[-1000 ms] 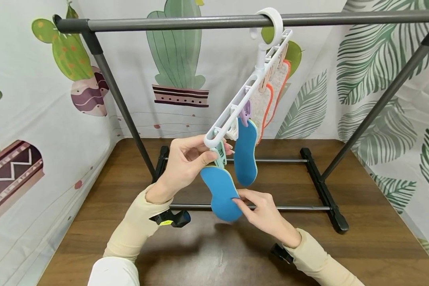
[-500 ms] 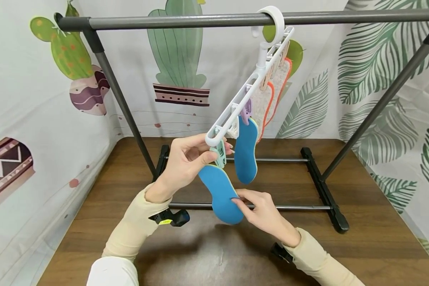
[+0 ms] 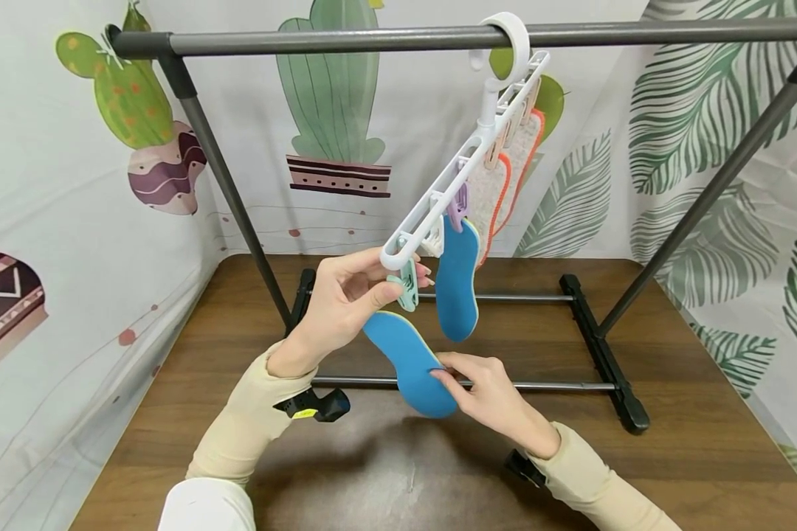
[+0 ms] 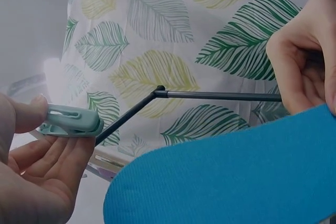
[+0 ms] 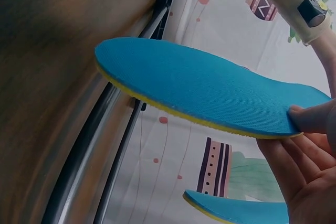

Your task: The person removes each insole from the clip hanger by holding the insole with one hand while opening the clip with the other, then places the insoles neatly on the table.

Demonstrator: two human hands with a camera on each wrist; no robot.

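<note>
My left hand pinches a mint-green clothes clip at the near end of a white clip hanger. Below it, my right hand holds a blue insole by its edge, thumb on the blue face. The insole is tilted, its upper end close to the left hand. In the left wrist view a gap separates the clip from the insole. The right wrist view shows a yellow underside along the insole. A second blue insole hangs from a purple clip.
The hanger hooks over the top bar of a dark metal rack standing on a wooden table. A white clip sits between the mint and purple ones. Farther back hang two grey, orange-edged insoles. A patterned cloth lies behind.
The blue insole's upper end has come away from the mint clip, shifting down and left, and the insole tilts more. The right hand stays nearly in place; the left hand keeps its hold on the clip.
</note>
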